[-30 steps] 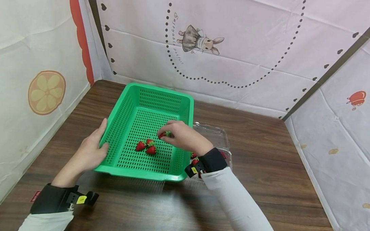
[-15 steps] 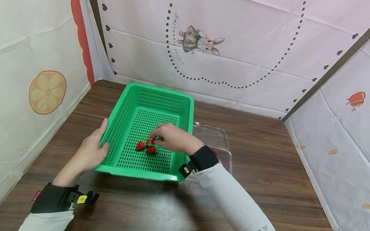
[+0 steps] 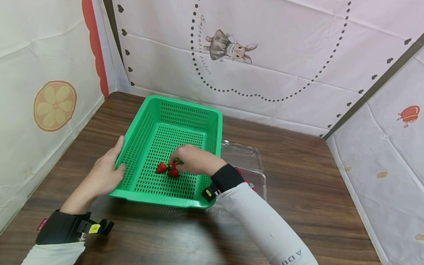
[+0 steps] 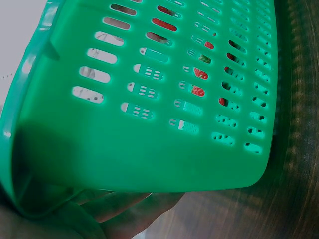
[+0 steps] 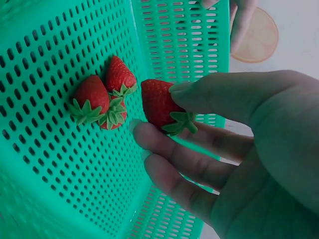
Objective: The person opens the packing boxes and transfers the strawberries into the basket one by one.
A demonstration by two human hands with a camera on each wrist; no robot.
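Wooden surface [image 3: 308, 190]; right hand [image 3: 195, 160] pinches a strawberry [image 5: 159, 102] between fingers [image 5: 174, 155] inside the mid-frame basket [image 3: 160, 199] (which the left hand [image 3: 107, 171] grips), apparently placing it; release likely next.

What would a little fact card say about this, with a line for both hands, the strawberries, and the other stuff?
Left hand: holds the left edge of the green basket
Right hand: pinches one strawberry inside the basket
Other strawberries: three, clustered on the basket floor
Clear box: right of the basket, partly hidden by the right arm
Table: brown, wood-patterned
Back wall: white, with a rabbit picture
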